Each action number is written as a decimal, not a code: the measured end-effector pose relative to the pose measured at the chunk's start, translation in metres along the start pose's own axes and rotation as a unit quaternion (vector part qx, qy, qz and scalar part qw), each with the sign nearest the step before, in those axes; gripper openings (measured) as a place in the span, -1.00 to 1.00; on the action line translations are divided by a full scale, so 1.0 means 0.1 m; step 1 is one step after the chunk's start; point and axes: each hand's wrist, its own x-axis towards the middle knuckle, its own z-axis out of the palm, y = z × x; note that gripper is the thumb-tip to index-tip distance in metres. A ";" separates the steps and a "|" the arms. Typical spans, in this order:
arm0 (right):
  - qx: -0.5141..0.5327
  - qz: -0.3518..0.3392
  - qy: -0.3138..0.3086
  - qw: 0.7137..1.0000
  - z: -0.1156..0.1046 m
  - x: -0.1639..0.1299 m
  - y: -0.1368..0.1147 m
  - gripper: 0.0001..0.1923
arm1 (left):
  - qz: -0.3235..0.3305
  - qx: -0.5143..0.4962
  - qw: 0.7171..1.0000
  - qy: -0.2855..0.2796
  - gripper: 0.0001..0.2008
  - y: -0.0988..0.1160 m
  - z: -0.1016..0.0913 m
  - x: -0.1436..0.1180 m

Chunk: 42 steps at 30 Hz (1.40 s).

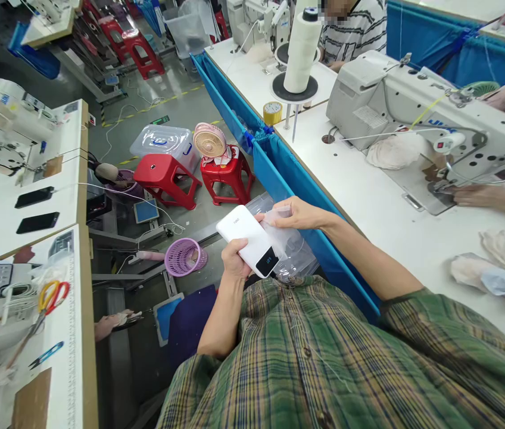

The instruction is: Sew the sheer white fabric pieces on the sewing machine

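Note:
My left hand (pixel 233 260) grips a white power bank (pixel 251 239) with a small dark display at its near end. My right hand (pixel 301 215) pinches the top of a clear plastic bag (pixel 292 247) that lies right behind the power bank. Both are held above my lap, over a green plaid shirt (pixel 324 357). The bag's lower part is crumpled against the shirt.
A white sewing table (pixel 368 208) with a sewing machine (pixel 413 107) and a thread cone (pixel 301 50) is on my right; another person's hand (pixel 473 195) works there. Red stools (pixel 167 176), a pink basket (pixel 184 256) and scissors (pixel 47 301) lie left.

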 end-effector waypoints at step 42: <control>0.173 0.078 0.104 0.976 0.42 1.53 0.18 -0.62 | -0.070 -0.033 0.997 0.017 -0.37 0.81 -1.41 0.80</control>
